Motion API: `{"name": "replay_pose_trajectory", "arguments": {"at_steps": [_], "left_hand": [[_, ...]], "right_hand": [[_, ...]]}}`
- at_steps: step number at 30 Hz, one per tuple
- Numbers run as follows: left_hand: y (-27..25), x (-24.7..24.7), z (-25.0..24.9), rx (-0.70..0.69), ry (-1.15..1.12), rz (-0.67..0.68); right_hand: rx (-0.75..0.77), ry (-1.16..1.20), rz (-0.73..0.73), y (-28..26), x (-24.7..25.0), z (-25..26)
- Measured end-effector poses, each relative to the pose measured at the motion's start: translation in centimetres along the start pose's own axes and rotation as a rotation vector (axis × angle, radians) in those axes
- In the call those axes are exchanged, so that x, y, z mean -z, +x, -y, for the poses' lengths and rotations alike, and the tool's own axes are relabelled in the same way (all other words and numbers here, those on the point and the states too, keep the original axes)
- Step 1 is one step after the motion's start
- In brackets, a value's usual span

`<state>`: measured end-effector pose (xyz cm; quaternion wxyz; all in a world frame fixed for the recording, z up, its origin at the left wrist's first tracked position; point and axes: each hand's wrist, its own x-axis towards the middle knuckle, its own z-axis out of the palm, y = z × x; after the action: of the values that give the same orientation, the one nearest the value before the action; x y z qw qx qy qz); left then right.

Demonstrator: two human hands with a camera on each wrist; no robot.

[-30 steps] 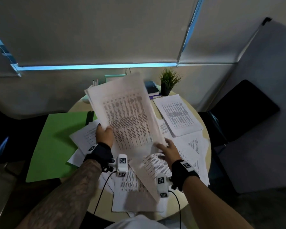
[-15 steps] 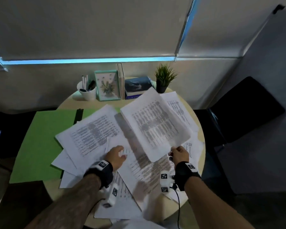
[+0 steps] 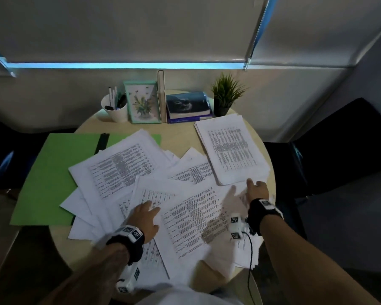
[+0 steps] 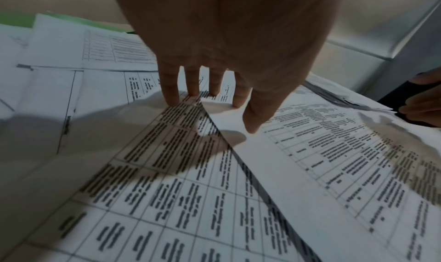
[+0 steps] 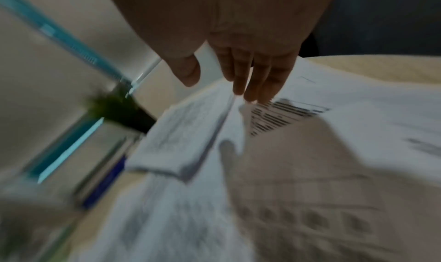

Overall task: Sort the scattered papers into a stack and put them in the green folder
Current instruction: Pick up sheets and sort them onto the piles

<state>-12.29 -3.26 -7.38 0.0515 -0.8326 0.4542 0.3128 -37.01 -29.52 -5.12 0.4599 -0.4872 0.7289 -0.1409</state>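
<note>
Printed white papers [image 3: 123, 170] lie scattered over the round table [image 3: 180, 137], some overlapping the open green folder [image 3: 46, 172] at the left. A squared stack of papers [image 3: 231, 150] rests at the right rear. My left hand [image 3: 146, 213] lies flat with straight fingers on the sheets in the middle; in the left wrist view its fingertips [image 4: 171, 100] touch a printed sheet [image 4: 334, 162]. My right hand [image 3: 256, 190] is open just below the stack's near edge, holding nothing; the right wrist view is blurred, with the right hand [image 5: 248, 77] stretched beside the stack [image 5: 181, 134].
Along the table's back edge stand a white pen cup [image 3: 114, 108], a framed flower picture [image 3: 142, 102], an upright book [image 3: 161, 95], stacked books [image 3: 188, 105] and a small potted plant [image 3: 226, 93]. Dark chairs [image 3: 339, 146] flank the table.
The bundle held up a second ago passed to my right hand, was laid on the stack at the right rear and let go. My left hand dropped onto the middle sheets.
</note>
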Motion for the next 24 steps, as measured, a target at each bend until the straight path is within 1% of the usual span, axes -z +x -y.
{"name": "replay_pose_trajectory", "arguments": {"at_steps": [2, 3, 4, 5, 6, 8, 9, 12, 14, 16, 18, 19, 21, 24], "left_hand": [[-0.1, -0.1, -0.4, 0.017, -0.014, -0.005], [-0.1, -0.2, -0.4, 0.037, -0.021, -0.019], [0.0, -0.3, -0.4, 0.077, -0.032, -0.047], [0.0, -0.4, -0.3, 0.139, -0.052, -0.089], [0.1, -0.5, -0.1, 0.217, -0.089, -0.129], [0.1, -0.3, 0.3, 0.366, -0.215, -0.158], [0.1, -0.4, 0.6, 0.404, -0.280, -0.150], [0.4, -0.2, 1.2, 0.398, -0.412, -0.176], [0.5, 0.2, 1.5, 0.389, -0.521, -0.247], [0.5, 0.4, 1.9, 0.413, -0.674, -0.325], [0.4, 0.7, 2.1, 0.447, -0.810, -0.297], [0.4, 0.6, 2.4, 0.445, -0.829, -0.263], [0.3, 0.4, 2.6, 0.404, -0.824, -0.171], [-0.1, 0.0, 2.7, 0.349, -0.777, -0.104]], "right_hand": [[0.192, -0.289, -0.001, -1.8, -1.0, -2.1], [0.311, -0.456, 0.034, -2.9, -1.7, -3.0], [0.429, -0.642, 0.090, -4.3, -2.6, -3.8], [0.515, -0.788, 0.143, -5.1, -3.6, -4.9], [0.567, -0.857, 0.178, -6.2, -4.3, -5.4], [0.603, -0.925, 0.268, -7.7, -5.4, -6.1], [0.651, -0.966, 0.321, -8.2, -5.9, -6.4], [0.789, -1.011, 0.423, -9.4, -7.1, -6.0], [0.849, -1.026, 0.474, -10.0, -8.2, -5.2], [0.910, -1.080, 0.551, -10.4, -9.2, -4.6], [0.959, -1.133, 0.614, -11.2, -10.2, -4.0], [0.984, -1.145, 0.626, -11.6, -10.8, -3.7], [1.015, -1.150, 0.653, -12.6, -11.9, -3.2], [1.001, -1.164, 0.733, -13.7, -13.5, -2.9]]}}
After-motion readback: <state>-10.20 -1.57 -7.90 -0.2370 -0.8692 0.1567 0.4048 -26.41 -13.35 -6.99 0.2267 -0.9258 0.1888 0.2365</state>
